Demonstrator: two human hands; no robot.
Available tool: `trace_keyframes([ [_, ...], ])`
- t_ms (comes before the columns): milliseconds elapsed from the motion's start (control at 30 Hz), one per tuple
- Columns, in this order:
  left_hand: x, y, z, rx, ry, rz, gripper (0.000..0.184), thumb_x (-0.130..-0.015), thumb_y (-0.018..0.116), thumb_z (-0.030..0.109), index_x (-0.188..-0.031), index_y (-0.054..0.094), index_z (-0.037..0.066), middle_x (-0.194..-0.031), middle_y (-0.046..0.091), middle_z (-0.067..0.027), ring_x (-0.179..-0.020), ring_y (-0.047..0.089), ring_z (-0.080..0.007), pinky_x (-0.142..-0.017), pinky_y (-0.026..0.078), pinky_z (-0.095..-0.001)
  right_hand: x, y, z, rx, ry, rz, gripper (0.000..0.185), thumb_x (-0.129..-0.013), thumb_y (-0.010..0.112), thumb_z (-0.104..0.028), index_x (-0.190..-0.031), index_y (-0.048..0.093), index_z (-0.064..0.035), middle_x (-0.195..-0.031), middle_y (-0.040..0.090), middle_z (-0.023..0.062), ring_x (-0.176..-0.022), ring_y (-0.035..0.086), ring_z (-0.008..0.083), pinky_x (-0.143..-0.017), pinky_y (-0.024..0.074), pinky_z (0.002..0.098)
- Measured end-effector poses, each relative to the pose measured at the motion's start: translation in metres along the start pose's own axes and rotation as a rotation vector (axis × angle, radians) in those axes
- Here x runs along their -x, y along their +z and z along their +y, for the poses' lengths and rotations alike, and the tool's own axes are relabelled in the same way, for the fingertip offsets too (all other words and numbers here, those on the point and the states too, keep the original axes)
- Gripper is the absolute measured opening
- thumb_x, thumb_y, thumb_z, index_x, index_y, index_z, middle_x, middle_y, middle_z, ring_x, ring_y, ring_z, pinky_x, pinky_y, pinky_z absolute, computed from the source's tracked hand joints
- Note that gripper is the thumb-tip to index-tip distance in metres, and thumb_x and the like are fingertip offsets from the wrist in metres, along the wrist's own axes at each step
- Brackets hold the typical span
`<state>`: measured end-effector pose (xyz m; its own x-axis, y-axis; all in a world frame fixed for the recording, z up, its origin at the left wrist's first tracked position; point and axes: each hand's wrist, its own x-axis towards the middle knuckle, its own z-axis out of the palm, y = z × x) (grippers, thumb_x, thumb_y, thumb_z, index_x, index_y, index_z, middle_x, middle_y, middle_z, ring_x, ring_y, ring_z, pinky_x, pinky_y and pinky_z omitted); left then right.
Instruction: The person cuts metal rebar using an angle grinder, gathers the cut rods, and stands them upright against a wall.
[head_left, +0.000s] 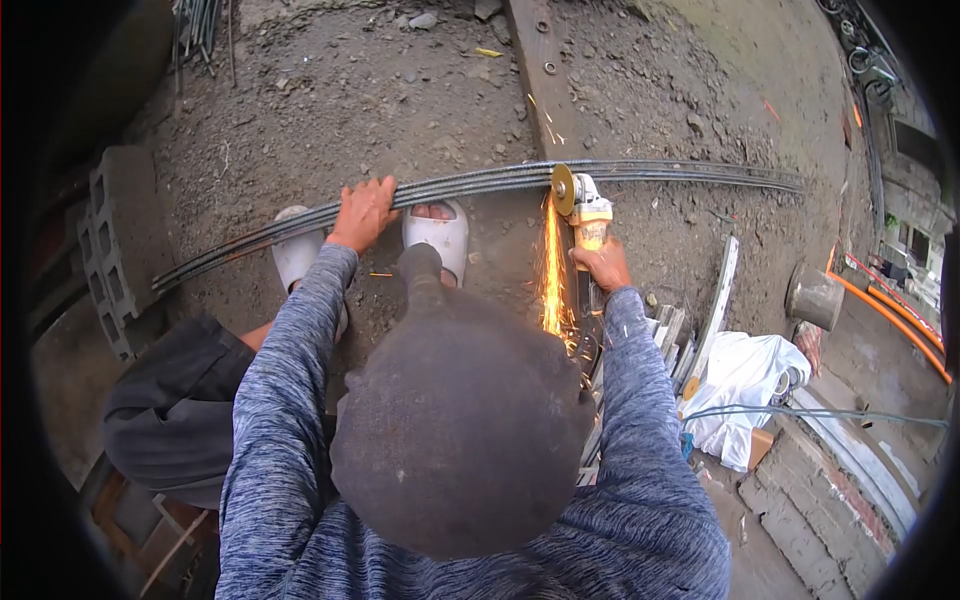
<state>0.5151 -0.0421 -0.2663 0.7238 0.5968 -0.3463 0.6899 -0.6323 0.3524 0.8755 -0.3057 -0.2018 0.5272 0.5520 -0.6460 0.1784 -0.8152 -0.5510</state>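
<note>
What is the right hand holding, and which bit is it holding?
The right hand holds an angle grinder by its body, back from the cutting disc.

Left hand (364, 212) presses over bundled thin metal rods (480, 183), right hand (604, 264) grips angle grinder (593, 218). Disc (563, 188) is at rods, by metal beam (545, 50) on dirt ground (650, 110); orange sparks (553, 270) stream back. White sandals (437, 240) near rods. Hollow concrete block (142, 220) far left, white sack (735, 385) lower right, orange tubes (890, 327) right edge.
</note>
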Motion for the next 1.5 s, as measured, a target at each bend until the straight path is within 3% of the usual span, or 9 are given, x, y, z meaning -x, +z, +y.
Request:
trace_keyframes([
  [267,-0.001,-0.004,0.002,0.001,-0.002,-0.023,0.04,-0.088,0.071,0.024,-0.117,0.047,0.01,-0.11,0.061,-0.0135,-0.111,0.059,-0.0356,-0.09,0.042,-0.0563,-0.008,0.004,0.02,-0.024,0.011,0.026,0.037,-0.07,0.078,-0.026,-0.094,0.071,0.0008,-0.09,0.073,0.0128,-0.078,0.07,0.0221,-0.072,0.0554,0.0374],
  [667,0.0,0.0,-0.001,0.002,0.005,0.006,0.04,-0.087,0.073,0.025,-0.115,0.048,0.01,-0.109,0.062,-0.0139,-0.109,0.061,-0.0365,-0.091,0.043,-0.0587,-0.014,0.001,0.008,-0.006,0.017,0.01,0.034,-0.067,0.078,-0.024,-0.091,0.071,0.0001,-0.083,0.072,0.0084,-0.072,0.068,0.0172,-0.067,0.0542,0.035],
  [967,0.0,0.003,-0.002,0.007,0.008,0.019,0.041,-0.087,0.073,0.023,-0.116,0.047,0.01,-0.111,0.061,-0.0132,-0.111,0.059,-0.0356,-0.09,0.041,-0.0558,-0.027,-0.002,-0.001,-0.073,0.051,-0.053,0.032,-0.068,0.079,-0.023,-0.088,0.07,0.0008,-0.083,0.072,0.0086,-0.072,0.068,0.0179,-0.067,0.0539,0.035],
  [1267,0.0,-0.003,0.002,0.002,-0.012,-0.019,0.041,-0.087,0.073,0.023,-0.115,0.048,0.01,-0.109,0.062,-0.0133,-0.109,0.06,-0.0358,-0.089,0.042,-0.055,-0.041,-0.004,-0.008,-0.032,-0.081,-0.038,0.03,-0.07,0.079,-0.021,-0.088,0.071,0.0012,-0.087,0.074,0.0104,-0.075,0.069,0.0184,-0.07,0.0548,0.0347],
  [1500,0.0,-0.004,0.002,0.005,-0.015,-0.014,0.041,-0.086,0.073,0.022,-0.115,0.048,0.01,-0.11,0.062,-0.0135,-0.11,0.06,-0.0368,-0.088,0.042,-0.0558,-0.031,-0.004,-0.021,-0.024,-0.022,-0.003,0.03,-0.071,0.079,-0.022,-0.089,0.072,0.0009,-0.087,0.074,0.0079,-0.075,0.069,0.0165,-0.07,0.0546,0.0328],
])
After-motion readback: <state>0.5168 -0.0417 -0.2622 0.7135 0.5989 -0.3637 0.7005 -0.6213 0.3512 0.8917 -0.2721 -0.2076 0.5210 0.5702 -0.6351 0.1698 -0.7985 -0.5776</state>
